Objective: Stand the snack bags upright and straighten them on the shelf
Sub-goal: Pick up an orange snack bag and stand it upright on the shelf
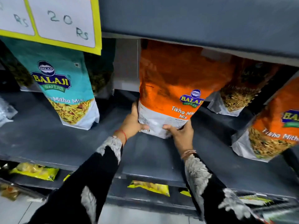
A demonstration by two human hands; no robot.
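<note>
Both hands, left (pixel 133 122) and right (pixel 181 132), clasp the base of the orange bag (pixel 171 81) from either side, holding it upright at mid-shelf (pixel 48 139), probably to square it between the teal bag (pixel 64 88) and its neighbours.

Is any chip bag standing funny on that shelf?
Yes. The orange bag gripped at its base by the left hand and right hand leans sideways. The orange bag at far right tilts too. The teal bag also leans.
</note>
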